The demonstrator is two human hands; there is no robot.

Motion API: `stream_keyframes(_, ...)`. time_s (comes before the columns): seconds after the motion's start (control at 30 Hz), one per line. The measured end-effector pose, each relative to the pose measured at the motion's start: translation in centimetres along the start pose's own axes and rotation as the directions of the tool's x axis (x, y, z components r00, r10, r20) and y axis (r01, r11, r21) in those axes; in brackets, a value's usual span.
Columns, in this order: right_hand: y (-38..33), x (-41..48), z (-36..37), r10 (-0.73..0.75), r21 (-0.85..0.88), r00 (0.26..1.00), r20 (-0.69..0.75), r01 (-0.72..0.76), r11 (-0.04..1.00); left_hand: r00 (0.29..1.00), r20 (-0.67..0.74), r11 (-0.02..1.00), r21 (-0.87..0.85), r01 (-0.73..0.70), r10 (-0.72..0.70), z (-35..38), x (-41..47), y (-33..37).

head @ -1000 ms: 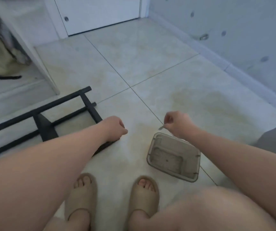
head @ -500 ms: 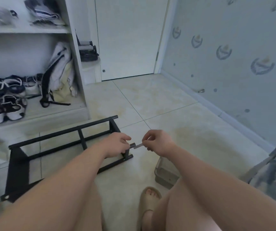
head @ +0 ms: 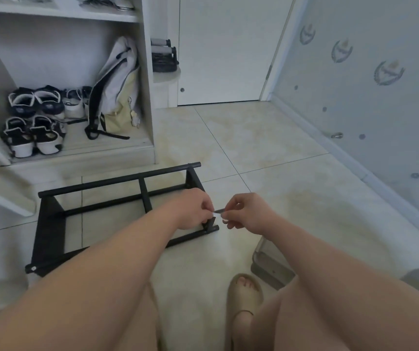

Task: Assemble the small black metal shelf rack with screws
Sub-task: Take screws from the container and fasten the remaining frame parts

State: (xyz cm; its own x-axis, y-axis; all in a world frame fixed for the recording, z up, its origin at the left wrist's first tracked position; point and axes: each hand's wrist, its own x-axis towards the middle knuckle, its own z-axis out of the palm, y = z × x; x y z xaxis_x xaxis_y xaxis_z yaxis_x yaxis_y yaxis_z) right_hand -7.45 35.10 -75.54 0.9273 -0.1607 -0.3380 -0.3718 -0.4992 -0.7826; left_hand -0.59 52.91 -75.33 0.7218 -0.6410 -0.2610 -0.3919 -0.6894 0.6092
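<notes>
Head view, looking down over two bare forearms onto a pale tiled floor (head: 254,138). Black metal shelf rack (head: 117,196) lying on those tiles, left of centre, its far bar close to the base of the white shelf unit (head: 142,79). Left hand (head: 193,209) curled down onto the rack's near right corner, fingers closed around the end piece there. Right hand (head: 246,214) just beside it, thumb and forefinger pinched together on a thin grey screw (head: 219,211) held level, its tip reaching across to the left fingertips. Whether the screw touches the rack itself: cannot tell. Clear plastic tray (head: 266,264) on the floor under the right forearm, mostly hidden. One foot in a beige slipper (head: 245,292) near the lower edge. Shoes (head: 33,120) and a pale backpack (head: 117,92) on the unit's bottom shelf.
</notes>
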Motion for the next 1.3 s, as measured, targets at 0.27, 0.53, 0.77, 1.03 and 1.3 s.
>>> stream_keyframes(0.27, 1.4, 6.8, 2.5, 0.015, -0.073, 0.998, 0.054, -0.011, 0.997, 0.975, 0.173, 0.984, 0.137, 0.117, -0.14, 0.5, 5.0, -3.6)
stream_keyframes(0.53, 6.9, 17.0, 3.3, 0.024, -0.613, 0.99, 0.143, 0.07, 0.787, 0.937, 0.099, 0.909, 0.296, 0.294, -0.335, 3.9, 12.1, -9.6)
stream_keyframes(0.77, 13.2, 23.1, 4.4, 0.105, -0.659, 0.979, 0.174, 0.037, 0.752, 0.897, 0.043, 0.897, 0.071, 0.437, -0.44, 9.8, 16.2, -16.1)
stream_keyframes(1.03, 15.7, 24.7, 5.2, 0.12, -0.709, 0.943, 0.31, 0.145, 0.69, 0.86, 0.1, 0.861, -0.052, 0.506, -0.5, 13.6, 16.6, -20.4)
stream_keyframes(1.3, 16.4, 19.8, 7.9, 0.153, -0.707, 0.879, 0.452, 0.249, 0.662, 0.773, 0.438, 0.888, 0.263, 0.378, -0.459, 13.0, 13.1, -20.4)
